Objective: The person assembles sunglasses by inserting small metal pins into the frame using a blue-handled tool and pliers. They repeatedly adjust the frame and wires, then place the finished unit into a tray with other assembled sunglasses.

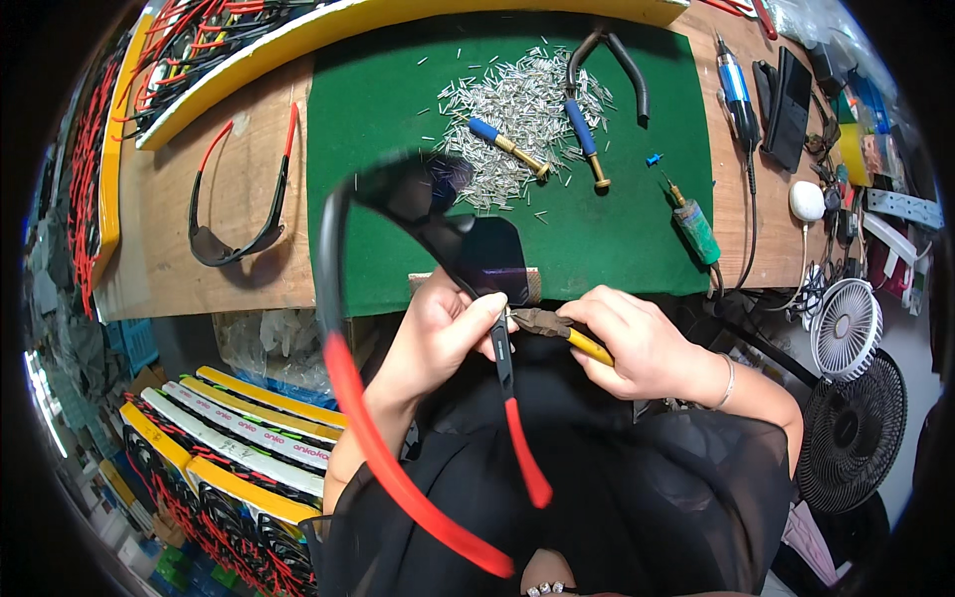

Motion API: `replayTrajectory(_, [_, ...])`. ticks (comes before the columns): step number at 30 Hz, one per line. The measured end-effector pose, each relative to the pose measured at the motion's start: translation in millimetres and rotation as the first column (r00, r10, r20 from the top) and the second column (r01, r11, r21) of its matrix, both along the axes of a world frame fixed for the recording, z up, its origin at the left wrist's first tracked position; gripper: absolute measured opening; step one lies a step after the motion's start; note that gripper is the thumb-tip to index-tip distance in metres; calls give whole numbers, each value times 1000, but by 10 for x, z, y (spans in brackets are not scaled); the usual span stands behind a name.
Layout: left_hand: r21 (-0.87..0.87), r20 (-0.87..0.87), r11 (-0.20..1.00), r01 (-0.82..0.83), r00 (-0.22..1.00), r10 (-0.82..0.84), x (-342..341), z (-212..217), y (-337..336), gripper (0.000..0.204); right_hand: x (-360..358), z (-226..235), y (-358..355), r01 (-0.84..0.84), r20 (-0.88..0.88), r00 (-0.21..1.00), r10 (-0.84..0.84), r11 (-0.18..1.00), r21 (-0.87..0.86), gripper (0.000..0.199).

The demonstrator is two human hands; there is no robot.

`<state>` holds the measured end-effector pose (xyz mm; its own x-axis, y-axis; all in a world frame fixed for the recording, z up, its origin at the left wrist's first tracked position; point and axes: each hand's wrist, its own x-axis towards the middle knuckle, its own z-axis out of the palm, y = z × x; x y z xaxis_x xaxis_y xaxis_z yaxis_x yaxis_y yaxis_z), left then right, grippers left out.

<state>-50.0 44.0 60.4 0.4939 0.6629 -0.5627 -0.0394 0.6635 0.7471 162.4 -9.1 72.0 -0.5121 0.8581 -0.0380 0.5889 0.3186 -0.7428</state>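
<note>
My left hand [438,333] holds a pair of dark-lensed glasses [468,244] with black and red arms, gripping them at the hinge of one arm. The glasses are raised close to the camera, above the front edge of the green mat [617,239]. My right hand [642,348] grips small pliers [552,326] with a yellow handle. The pliers' jaws meet the hinge beside my left thumb. One red arm tip [527,458] hangs down over my lap, the other sweeps down on the left.
A pile of small metal pins [517,114] lies on the mat with two blue-handled screwdrivers [582,134] and black-handled pliers [617,60]. Another pair of glasses [239,189] rests on the wooden bench at left. Trays of glasses stand lower left; fans [846,328] at right.
</note>
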Motion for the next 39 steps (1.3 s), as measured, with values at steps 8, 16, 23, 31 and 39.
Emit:
replayTrajectory(8, [237,-109,971,-12,993,39,-4,23,-99,14,32,133,45,-74,-260,960,-106,799,-597,31])
replayTrajectory(16, [103,-7,981,-162,987,164,3,-63,-142,15,-3,114,15,-10,-164,984,-71,893,-450,30])
replayTrajectory(23, [-215,121,975,61,992,-35,-45,13,66,13,21,5,68,-58,138,990,18,954,294,44])
replayTrajectory(31, [211,13,977,-37,999,35,-10,-45,-45,11,23,53,18,-56,-210,976,-48,885,-462,34])
replayTrajectory(39, [236,-98,972,-3,995,27,7,13,-88,13,8,103,63,-80,-230,968,-98,750,-657,33])
